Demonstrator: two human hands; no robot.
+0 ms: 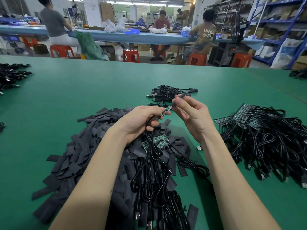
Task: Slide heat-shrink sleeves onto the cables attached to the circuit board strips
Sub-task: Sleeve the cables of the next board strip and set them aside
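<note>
Your left hand [142,121] pinches the circuit board strip [165,110] at its fingertips, while your right hand [193,113] pinches the heat-shrink sleeve [180,98] just beside the strip's tip.

Big workshop: green table [83,83] up front, long blue bench [116,36] behind it, orange stools [131,55], blue shelving [282,22] on the right, probably strip lights [174,4] overhead.

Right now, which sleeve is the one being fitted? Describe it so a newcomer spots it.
Start at the green table; above the big heap of flat black sleeves, two hands meet. The sleeve is pinched in the right hand, the only one lifted, pointing at the small board in the left hand.
</note>
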